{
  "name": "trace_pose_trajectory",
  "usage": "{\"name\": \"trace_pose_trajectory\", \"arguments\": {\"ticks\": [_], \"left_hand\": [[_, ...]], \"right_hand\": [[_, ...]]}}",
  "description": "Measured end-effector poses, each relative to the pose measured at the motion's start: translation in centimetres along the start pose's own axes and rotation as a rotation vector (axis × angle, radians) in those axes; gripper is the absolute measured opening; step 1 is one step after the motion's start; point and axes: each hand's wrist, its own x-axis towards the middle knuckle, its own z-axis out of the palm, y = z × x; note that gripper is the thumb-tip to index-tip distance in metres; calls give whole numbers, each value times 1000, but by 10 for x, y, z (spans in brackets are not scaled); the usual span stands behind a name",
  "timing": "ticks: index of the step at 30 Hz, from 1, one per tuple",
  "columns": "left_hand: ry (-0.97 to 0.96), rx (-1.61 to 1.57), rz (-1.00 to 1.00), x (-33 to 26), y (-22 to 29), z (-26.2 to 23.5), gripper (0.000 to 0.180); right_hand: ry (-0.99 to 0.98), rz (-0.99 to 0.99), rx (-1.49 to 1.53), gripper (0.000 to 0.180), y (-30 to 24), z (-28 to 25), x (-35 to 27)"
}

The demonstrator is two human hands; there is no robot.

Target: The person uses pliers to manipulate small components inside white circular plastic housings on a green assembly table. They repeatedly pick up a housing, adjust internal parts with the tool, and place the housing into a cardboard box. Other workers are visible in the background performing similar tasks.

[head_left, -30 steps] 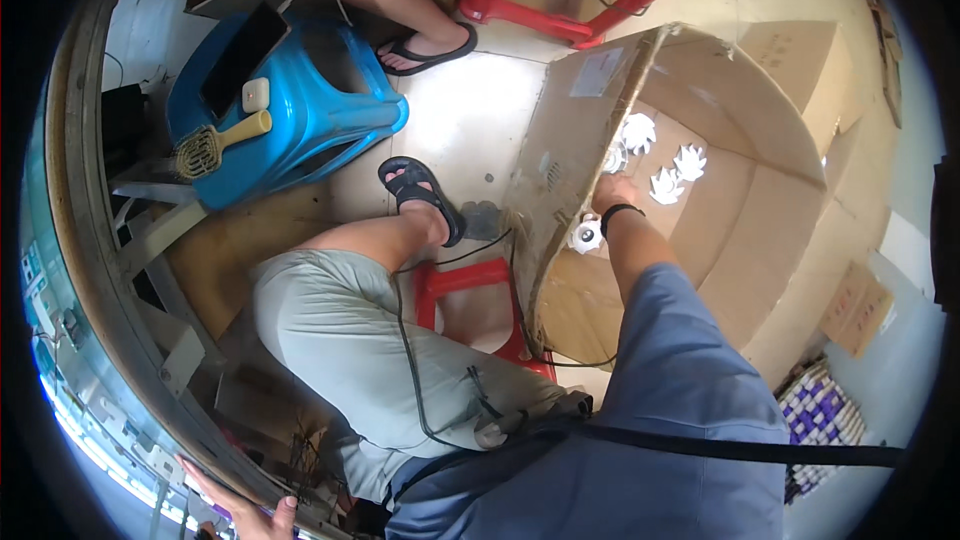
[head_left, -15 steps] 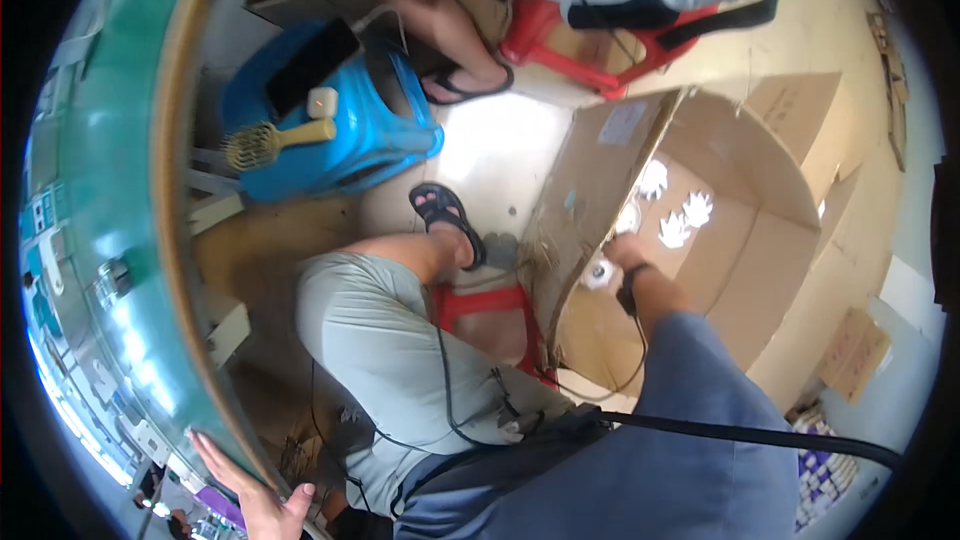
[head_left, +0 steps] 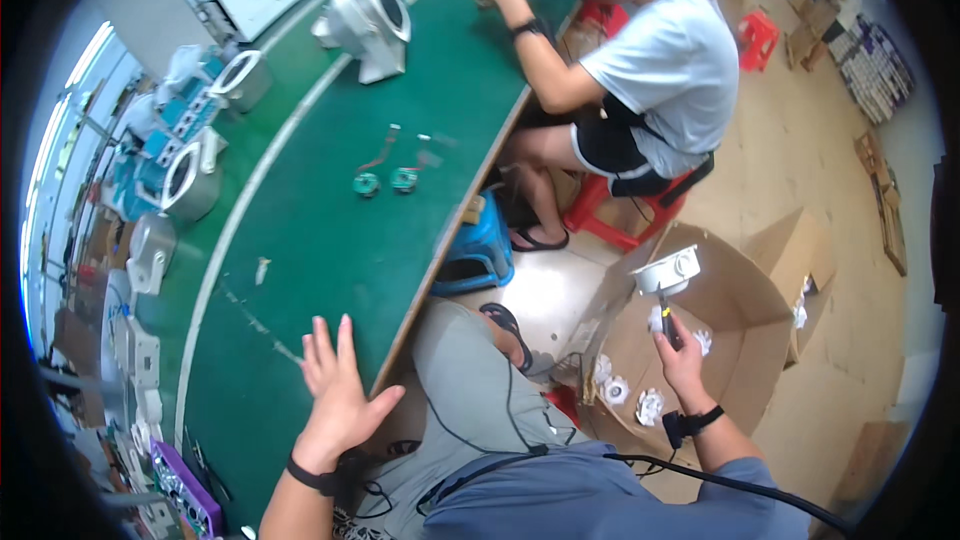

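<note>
The right hand [head_left: 682,365], low and right of centre in the frame, has its fingers clamped on the dark stem under a round white fitting [head_left: 669,270] and holds it up over the open cardboard box [head_left: 745,340]. The fitting sits just above the hand, in front of the box's back wall, with its open side tilted upward. More small white pieces [head_left: 628,395] lie loose on the box floor below.

The left hand [head_left: 338,392] is spread flat, fingers apart and holding nothing, at the near edge of the green worktop [head_left: 330,230] in the lower left.

To carry this well, the grip on the stem wants to stay firm and low (the wide head makes the piece top-heavy), and the lift should clear the box flap before swinging left. The open palm on the worktop is a good brace for the lean. Two small green rings [head_left: 385,182] lie further up the worktop, well apart from either hand.
</note>
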Motion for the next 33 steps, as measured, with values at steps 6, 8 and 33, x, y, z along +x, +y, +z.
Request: {"name": "trace_pose_trajectory", "arguments": {"ticks": [6, 8, 33], "left_hand": [[165, -154, -85, -52, -74, -20, 112], [174, -156, -251, -67, -111, -17, 110], [127, -159, -391, -101, -188, 23, 110]], "right_hand": [[-406, -693, -35, 59, -255, 17, 1], [-585, -845, -3, 60, -325, 44, 5], [-934, -421, 71, 48, -532, 427, -5]]}}
